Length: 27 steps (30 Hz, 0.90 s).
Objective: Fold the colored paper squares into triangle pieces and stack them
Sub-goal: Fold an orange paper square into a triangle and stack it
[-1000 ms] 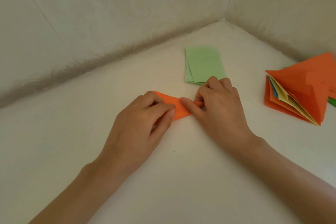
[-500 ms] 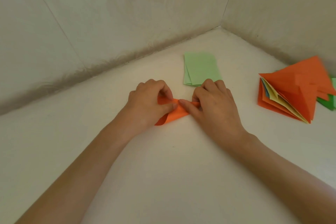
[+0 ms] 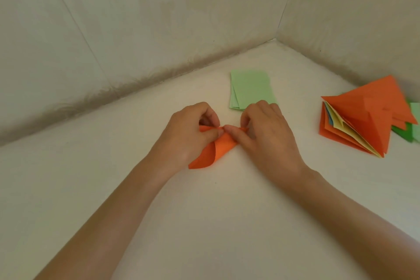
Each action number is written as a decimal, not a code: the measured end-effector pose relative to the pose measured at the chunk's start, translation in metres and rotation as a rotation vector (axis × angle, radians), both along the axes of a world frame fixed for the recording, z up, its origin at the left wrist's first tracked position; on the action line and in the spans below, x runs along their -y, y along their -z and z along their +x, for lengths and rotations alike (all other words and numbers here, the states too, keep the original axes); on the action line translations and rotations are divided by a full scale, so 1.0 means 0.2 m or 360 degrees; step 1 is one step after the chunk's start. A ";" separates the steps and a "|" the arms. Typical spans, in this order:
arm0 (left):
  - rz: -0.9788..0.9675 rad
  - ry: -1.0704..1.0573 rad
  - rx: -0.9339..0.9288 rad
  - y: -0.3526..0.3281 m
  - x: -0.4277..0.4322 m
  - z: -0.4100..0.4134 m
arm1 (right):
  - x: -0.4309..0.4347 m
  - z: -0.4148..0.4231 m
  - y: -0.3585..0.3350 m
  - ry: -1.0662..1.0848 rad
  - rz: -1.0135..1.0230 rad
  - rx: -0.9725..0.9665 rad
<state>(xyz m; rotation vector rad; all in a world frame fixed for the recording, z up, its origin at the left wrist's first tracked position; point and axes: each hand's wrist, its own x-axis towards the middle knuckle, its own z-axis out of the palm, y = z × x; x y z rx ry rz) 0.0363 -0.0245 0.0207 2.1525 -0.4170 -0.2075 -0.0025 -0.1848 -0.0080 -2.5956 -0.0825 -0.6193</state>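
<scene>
The bare left forearm [image 3: 118, 207] is showing at seven o'clock of the view and the bare right forearm [image 3: 352, 216] at four o'clock, both uncovered up to the frame edge. The left hand [image 3: 191, 134] and right hand [image 3: 268, 134] are showing bare fingers with short, plain nails.

Whitish surface [image 3: 227, 211] in a wall corner carries light-green sheets [image 3: 251, 88] at back, a curled orange sheet [image 3: 218, 150] just in front, & at R a fanned stack of folded pieces [image 3: 368, 116], orange on top, green bits [image 3: 402, 133] beside.
</scene>
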 end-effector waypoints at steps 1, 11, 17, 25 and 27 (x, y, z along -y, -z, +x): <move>-0.0172 -0.0040 -0.0015 0.00 -0.01 0.00 | 0.01 -0.01 -0.02 -0.0009 0.0278 -0.0096; -0.1091 -0.0100 -0.0206 -0.04 0.01 -0.05 | 0.04 -0.04 -0.17 -0.0376 0.1750 -0.0442; -0.1024 -0.0171 -0.0315 -0.01 0.05 -0.06 | 0.04 -0.04 -0.14 -0.0299 0.1821 -0.0414; -0.1024 -0.0155 -0.0292 -0.03 0.05 -0.08 | 0.02 -0.06 -0.15 -0.0365 0.2036 -0.0435; -0.1045 -0.0177 -0.0293 -0.03 0.05 -0.08 | 0.01 -0.06 -0.16 -0.0402 0.2091 -0.0433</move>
